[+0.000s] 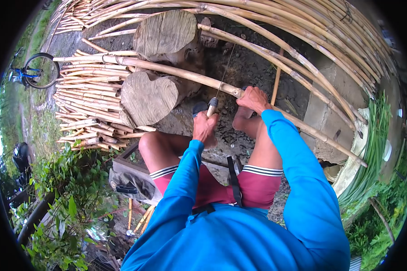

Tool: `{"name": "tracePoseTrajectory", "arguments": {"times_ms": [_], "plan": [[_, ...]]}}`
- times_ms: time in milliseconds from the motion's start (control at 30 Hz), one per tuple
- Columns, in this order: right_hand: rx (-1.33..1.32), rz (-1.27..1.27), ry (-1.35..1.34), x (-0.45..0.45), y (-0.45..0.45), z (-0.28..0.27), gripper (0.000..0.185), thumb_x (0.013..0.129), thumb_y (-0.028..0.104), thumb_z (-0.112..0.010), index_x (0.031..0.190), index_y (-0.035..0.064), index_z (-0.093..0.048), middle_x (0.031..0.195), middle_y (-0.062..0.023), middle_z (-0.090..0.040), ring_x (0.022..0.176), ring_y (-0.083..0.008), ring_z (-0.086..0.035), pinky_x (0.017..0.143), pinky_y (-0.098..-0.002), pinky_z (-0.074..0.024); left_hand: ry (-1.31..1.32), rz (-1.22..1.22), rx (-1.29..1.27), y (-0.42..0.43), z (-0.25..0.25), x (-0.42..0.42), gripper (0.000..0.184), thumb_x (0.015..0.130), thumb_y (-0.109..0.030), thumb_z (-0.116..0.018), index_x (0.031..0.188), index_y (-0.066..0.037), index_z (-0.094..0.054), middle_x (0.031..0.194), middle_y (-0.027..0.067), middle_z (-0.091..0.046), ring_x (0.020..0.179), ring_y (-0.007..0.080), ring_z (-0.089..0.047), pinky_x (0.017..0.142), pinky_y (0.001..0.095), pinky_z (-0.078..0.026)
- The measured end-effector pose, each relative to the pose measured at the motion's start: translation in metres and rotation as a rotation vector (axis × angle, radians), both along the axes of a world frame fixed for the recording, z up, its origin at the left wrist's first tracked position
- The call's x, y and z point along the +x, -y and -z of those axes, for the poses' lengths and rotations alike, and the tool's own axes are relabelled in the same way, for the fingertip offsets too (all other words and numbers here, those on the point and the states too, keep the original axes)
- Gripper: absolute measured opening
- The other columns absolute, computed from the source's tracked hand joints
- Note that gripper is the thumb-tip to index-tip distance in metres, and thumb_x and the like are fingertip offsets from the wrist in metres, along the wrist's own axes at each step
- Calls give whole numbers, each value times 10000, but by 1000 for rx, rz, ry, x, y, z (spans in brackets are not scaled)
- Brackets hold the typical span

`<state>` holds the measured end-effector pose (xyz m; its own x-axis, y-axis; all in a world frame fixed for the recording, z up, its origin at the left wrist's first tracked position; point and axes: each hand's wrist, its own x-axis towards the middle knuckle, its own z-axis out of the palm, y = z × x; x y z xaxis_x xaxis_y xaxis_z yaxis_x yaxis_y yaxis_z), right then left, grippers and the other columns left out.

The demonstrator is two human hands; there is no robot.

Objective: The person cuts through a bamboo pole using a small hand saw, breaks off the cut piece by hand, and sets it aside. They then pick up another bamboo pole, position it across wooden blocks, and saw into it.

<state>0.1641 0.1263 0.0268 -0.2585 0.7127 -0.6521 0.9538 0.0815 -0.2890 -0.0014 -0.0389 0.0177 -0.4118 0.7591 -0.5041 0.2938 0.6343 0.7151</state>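
My left hand (206, 128) is closed around the pale handle of a long-bladed knife (212, 106). Its thin blade (226, 67) shows nearly edge-on and crosses the line of a bamboo pole (181, 72); whether it touches the pole I cannot tell. Fingers wrapped, my right hand (254, 99) grips that pole near a joint, over my right knee. The pole slants from the upper left to the lower right, passing over or against two cut log stumps (149, 97).
Cut bamboo pieces (90, 99) are stacked at left behind the stumps. Long bamboo poles (294, 27) arch across the top and right. Long green leaf strips (375, 149) lie at right. A dark bag (131, 183) sits beside my left leg, near leafy plants (72, 194). A bicycle wheel (41, 71) stands far left.
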Motion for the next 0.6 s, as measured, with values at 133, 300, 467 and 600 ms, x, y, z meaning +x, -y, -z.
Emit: {"name": "tracePoseTrajectory", "arguments": {"times_ms": [133,300,467,600], "plan": [[1,3,7,1,-1,-2,470,692,318,-665,1044,13,-726,1117,-285,-669,1075,-438,-644,953,-464,-519,-86,9,-80,48,-21,-1,446,799,-359,-648,883,79,-672,805,312,-657,865,404,-693,746,470,-511],[23,8,5,-1,1,-6,460,695,307,-662,1042,12,-728,1110,-291,-669,1070,-444,-644,946,-470,-520,-33,57,-132,71,-25,-8,379,815,-334,-623,938,16,-698,796,270,-655,790,399,-673,745,465,-511],[17,9,-37,0,2,-10,450,699,307,-670,1033,11,-730,1089,-293,-674,1049,-448,-651,945,-473,-520,-179,213,55,21,-6,-6,454,799,-357,-653,895,87,-650,770,280,-643,743,360,-675,647,451,-513],[34,25,-23,-2,0,-10,446,699,305,-676,1030,12,-731,1089,-290,-675,1059,-448,-647,948,-467,-522,-41,-33,-169,72,-34,-6,505,770,-368,-670,928,111,-656,826,286,-684,806,354,-704,725,452,-536]]}}
